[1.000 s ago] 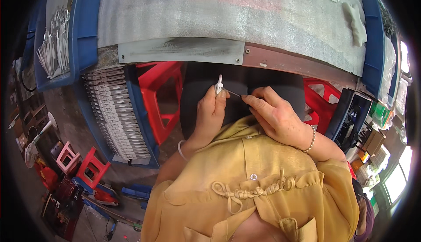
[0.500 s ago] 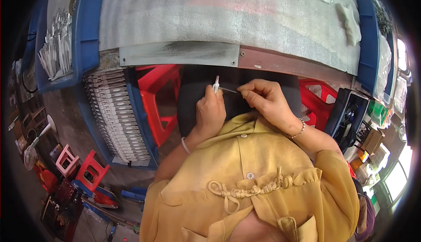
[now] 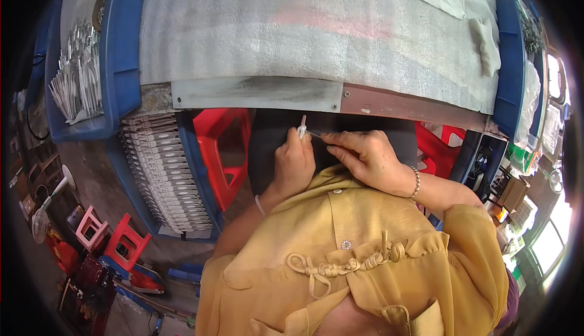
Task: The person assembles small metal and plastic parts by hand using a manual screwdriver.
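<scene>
White part (image 3: 302, 131) pinched by left fingers (image 3: 294, 143); right fingers (image 3: 344, 140) pinch a thin rod (image 3: 314, 134)

head cam: left fisheye, head-worn | faces down | close over left hand (image 3: 295, 162), right hand (image 3: 374, 158) | worktable (image 3: 243, 94) at top

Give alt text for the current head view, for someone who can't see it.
A person in a yellow blouse pinches a small white piece in the left hand, while the right hand holds a thin rod pointing at it. Ahead is a foam-covered table; at left, a blue bin holds many pale pieces.
</scene>
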Demonstrator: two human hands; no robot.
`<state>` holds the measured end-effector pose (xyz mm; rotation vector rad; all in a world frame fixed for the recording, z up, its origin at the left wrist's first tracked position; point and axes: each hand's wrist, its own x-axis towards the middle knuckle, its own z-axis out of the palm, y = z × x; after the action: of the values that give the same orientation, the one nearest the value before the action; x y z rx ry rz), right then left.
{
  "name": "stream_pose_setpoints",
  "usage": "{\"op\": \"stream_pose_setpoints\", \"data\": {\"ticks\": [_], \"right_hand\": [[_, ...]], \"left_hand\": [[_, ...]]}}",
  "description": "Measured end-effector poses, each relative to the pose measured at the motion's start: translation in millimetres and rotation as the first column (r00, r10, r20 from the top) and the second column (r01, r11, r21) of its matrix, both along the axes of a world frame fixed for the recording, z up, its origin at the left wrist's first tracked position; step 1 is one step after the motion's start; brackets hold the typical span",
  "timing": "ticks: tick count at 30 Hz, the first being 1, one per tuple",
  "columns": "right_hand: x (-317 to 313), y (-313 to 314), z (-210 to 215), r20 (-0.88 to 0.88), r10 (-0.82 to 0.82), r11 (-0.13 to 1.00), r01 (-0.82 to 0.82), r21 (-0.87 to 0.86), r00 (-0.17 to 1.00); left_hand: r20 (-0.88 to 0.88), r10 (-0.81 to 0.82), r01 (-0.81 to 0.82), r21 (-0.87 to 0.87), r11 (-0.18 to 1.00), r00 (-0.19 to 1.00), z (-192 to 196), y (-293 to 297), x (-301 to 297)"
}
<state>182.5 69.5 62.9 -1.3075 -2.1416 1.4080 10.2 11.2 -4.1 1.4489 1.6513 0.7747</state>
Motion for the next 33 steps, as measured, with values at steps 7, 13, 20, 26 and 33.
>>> {"op": "stream_pose_setpoints", "data": {"ticks": [7,13,20,26,33], "right_hand": [[6.9,0.6,-9.2,-0.164,-0.209,0.91,0.131,-0.393,0.964],[13.2,-14.8,36.0,-0.003,0.091,0.979,-0.089,0.183,0.996],[12.2,-20.9,27.1,-0.007,0.117,0.966,-0.112,0.232,0.993],[16.1,-20.0,24.1,0.01,0.138,0.966,-0.137,0.22,0.99],[23.2,-10.2,5.0,-0.167,-0.094,0.987,0.07,-0.146,0.981]], "left_hand": [[0.063,-0.011,0.012,-0.011,1.0,0.998,-1.2,-2.9,1.7],[0.355,0.109,-0.015,-0.256,0.967,0.929,10.7,-5.6,-4.4],[0.389,0.182,-0.013,-0.398,0.917,0.903,21.6,-2.9,-7.0],[0.361,0.141,-0.021,-0.318,0.948,0.922,16.0,-8.1,-4.1],[0.134,-0.002,0.009,-0.056,0.998,0.991,7.6,-9.1,2.8]]}}
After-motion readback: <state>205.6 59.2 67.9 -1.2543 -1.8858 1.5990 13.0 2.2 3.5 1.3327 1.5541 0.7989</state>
